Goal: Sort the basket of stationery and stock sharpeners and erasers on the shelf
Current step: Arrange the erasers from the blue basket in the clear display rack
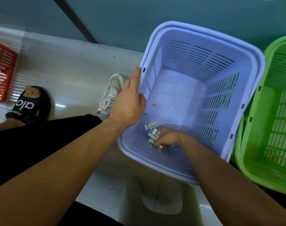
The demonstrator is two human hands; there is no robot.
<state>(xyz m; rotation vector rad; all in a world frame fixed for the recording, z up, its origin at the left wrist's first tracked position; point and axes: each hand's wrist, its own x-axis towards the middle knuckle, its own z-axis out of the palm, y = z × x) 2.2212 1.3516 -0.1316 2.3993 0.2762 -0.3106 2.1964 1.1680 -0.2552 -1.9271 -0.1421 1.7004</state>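
Observation:
A lilac slotted basket (246,66) sits tilted on the floor, nearly bare inside. My left hand (130,100) grips its left rim, fingers curled over the edge. My right hand (167,138) is down in the near corner of the basket, its fingers curled round several small white erasers (155,133) with green labels. One more eraser (150,125) lies loose just beyond that hand.
A green basket (269,128) stands right beside the lilac one. A red basket (2,70) is at the far left. A white sneaker (111,93) and another person's foot in a black slide (30,105) are on the pale floor. A grey stool (155,201) is under me.

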